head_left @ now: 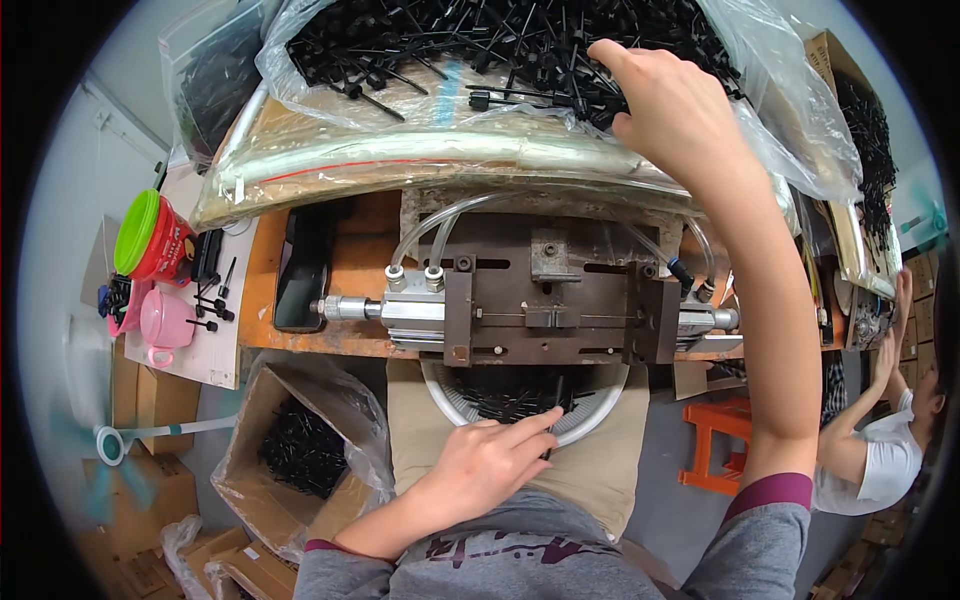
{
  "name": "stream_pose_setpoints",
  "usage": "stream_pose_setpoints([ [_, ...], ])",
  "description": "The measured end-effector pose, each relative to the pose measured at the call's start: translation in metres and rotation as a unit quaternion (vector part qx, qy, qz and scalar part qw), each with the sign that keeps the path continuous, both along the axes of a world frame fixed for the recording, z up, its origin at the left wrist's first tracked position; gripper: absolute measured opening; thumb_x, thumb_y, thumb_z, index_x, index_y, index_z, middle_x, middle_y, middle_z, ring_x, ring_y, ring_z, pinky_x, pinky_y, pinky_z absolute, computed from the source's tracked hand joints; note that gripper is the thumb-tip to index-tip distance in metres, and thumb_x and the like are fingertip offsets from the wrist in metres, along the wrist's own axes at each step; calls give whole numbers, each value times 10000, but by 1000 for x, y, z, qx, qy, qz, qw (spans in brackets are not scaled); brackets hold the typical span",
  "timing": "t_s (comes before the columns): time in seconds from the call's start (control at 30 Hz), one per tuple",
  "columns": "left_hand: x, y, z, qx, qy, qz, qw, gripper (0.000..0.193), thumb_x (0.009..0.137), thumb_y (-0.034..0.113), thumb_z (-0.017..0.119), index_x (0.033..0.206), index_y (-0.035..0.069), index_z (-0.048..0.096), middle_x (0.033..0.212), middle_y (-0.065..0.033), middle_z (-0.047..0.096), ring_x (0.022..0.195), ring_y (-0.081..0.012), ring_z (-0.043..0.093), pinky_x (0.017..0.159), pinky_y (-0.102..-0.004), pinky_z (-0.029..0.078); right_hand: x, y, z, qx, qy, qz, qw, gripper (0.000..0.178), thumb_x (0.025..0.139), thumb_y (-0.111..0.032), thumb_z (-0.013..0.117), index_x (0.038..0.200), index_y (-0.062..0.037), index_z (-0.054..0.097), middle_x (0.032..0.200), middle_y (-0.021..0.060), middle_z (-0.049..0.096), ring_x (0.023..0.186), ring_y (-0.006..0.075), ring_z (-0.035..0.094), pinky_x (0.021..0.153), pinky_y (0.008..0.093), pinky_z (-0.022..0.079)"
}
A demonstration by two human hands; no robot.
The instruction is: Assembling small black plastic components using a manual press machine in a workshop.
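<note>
My left hand (490,462) is closed in a pinch over the lap, with a slim black stemmed part (559,388) between its fingers. Under it, a round white-rimmed basket (600,408) holds many similar black parts. My right hand (672,105) reaches into a large heap of black knobbed parts with thin stems (480,40). Its thumb and index finger are apart at the heap; the other fingers are mostly hidden. Between the hands stands a metal fixture (545,290) with a silver cylinder on either side and a small block in the middle.
The heap lies in a plastic-lined tray (400,160). A phone (303,268), a red bucket (160,240) and a pink cup (167,320) are at left. Below stands a lined carton (245,450) of black parts. At right are an orange stool (712,440) and another person (875,450).
</note>
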State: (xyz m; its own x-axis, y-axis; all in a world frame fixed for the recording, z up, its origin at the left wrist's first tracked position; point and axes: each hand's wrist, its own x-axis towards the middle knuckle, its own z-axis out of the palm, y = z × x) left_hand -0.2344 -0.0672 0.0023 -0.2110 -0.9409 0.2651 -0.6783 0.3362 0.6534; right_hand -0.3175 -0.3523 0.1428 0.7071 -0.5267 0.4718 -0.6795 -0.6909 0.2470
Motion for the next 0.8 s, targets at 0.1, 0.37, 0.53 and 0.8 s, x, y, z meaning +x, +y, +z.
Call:
stream_pose_setpoints([
  [0.1, 4, 6, -13, 25, 4, 1, 1000, 214, 760, 189, 790, 924, 81, 703, 1235, -53, 683, 670, -217, 690, 612, -313, 560, 0, -28, -3, 86, -8, 10, 996, 442, 725, 14, 649, 1164, -31, 633, 931, 183, 691, 867, 354, 676, 779, 424, 546],
  [0.37, 6, 15, -29, 87, 84, -39, 992, 238, 772, 209, 787, 946, 81, 688, 1244, -37, 678, 768, -223, 720, 655, -326, 585, -24, -29, 8, 172, 30, 45, 984, 347, 703, -38, 677, 1047, 14, 688, 974, 186, 698, 959, 333, 671, 873, 407, 537],
  [0.53, -3, 10, -51, 120, 81, -65, 987, 236, 776, 215, 781, 941, 78, 683, 1259, -43, 666, 804, -225, 723, 676, -337, 585, -25, -37, 4, 168, 21, 70, 983, 295, 697, -42, 686, 982, 34, 704, 976, 211, 715, 950, 350, 691, 878, 404, 548],
  [0.8, -8, 19, -96, 120, -1, -36, 992, 310, 742, 170, 780, 1007, 53, 670, 1265, -100, 647, 846, -298, 718, 693, -382, 590, -45, -47, 16, 171, -96, 41, 980, 366, 751, -203, 793, 1034, 15, 718, 735, 128, 664, 699, 241, 663, 732, 318, 538],
])
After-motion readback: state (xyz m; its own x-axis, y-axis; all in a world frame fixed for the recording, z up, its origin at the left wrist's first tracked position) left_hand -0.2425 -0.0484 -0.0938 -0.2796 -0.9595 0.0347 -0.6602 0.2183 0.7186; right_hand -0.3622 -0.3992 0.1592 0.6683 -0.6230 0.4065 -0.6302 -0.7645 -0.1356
